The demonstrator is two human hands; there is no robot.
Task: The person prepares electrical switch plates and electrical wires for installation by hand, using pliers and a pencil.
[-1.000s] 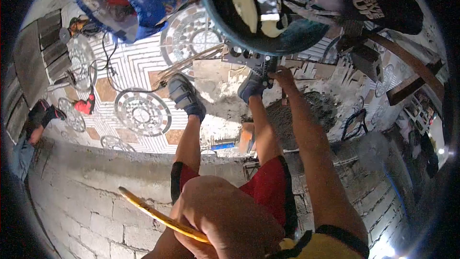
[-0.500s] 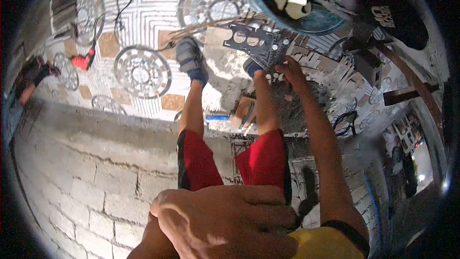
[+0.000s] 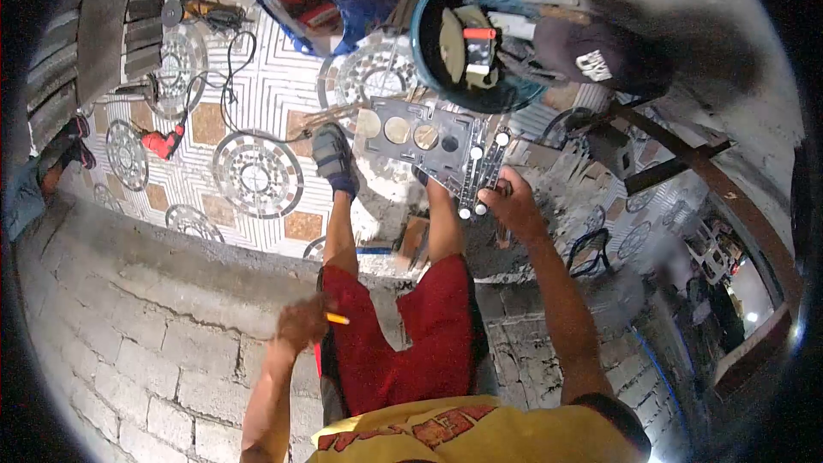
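Right hand (image 3: 516,204) pinching one corner of the black angle template (image 3: 439,160) above the tiled floor (image 3: 279,216), left hand (image 3: 302,323) holding a yellow pencil (image 3: 339,319): we judge the template's unsupported end could dip.

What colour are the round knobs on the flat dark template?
The round knobs are white; see head view.

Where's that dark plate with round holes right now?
In the head view, the dark plate is above centre, its right end in the right hand, below the teal tub.
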